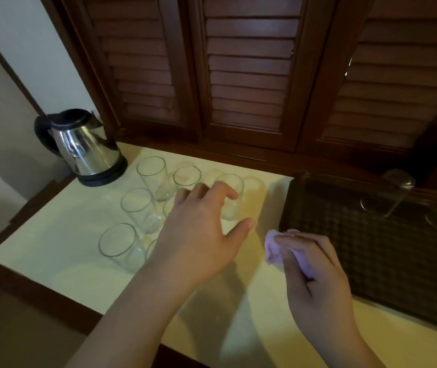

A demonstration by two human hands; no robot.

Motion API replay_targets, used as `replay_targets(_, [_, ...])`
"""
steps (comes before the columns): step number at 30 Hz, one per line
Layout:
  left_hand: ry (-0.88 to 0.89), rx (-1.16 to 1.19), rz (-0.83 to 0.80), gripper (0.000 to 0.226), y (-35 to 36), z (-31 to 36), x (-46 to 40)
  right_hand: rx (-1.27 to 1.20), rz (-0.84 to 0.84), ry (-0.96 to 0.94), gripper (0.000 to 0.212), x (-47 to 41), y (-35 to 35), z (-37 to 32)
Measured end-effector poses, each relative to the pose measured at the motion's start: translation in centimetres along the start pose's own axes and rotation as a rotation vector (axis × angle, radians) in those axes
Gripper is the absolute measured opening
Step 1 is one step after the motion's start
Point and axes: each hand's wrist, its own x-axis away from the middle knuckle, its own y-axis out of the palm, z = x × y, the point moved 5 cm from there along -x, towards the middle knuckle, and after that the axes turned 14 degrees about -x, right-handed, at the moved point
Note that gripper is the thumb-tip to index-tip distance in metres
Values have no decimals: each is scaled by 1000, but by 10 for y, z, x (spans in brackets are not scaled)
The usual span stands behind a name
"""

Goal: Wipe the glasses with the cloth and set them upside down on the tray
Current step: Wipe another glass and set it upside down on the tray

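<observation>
My left hand [201, 229] hovers open, holding nothing, over the upright glasses [143, 208] at centre-left of the worktop [52, 235]; it is nearer them. My right hand [315, 274] grips the cloth [273, 248] beside the tray [371, 248], right of frame.

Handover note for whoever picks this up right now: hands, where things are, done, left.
Left hand: open, fingers spread above the upright glasses on the counter, reaching toward the nearest one; not gripping it yet.
Right hand: holds the bunched cloth, just left of the tray.
Done: at least one glass stands upside down at the tray's far edge; a second seems to sit at the right edge, partly cut off.
Left: the upright glasses beside the kettle, at least six, some hidden behind the left hand. Wipe each, invert onto the tray.
</observation>
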Motion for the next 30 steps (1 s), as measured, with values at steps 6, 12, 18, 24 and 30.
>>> replay_targets(6, [179, -355, -323, 74, 3, 9, -99, -412, 295, 588, 24, -12, 23, 9])
replay_targets(12, [351, -668, -546, 94, 38, 3, -143, -714, 432, 755, 23, -15, 41, 20])
replay_targets(18, [455, -510, -509, 73, 42, 2, -150, -1068, 373, 1053, 32, -11, 62, 23])
replay_targets(24, [380, -5, -342, 58, 22, -17, -151, -791, 555, 669, 15, -46, 33, -16])
replay_targets(30, [352, 646, -137, 57, -23, -19, -116, 162, 202, -93, 28, -101, 17, -100])
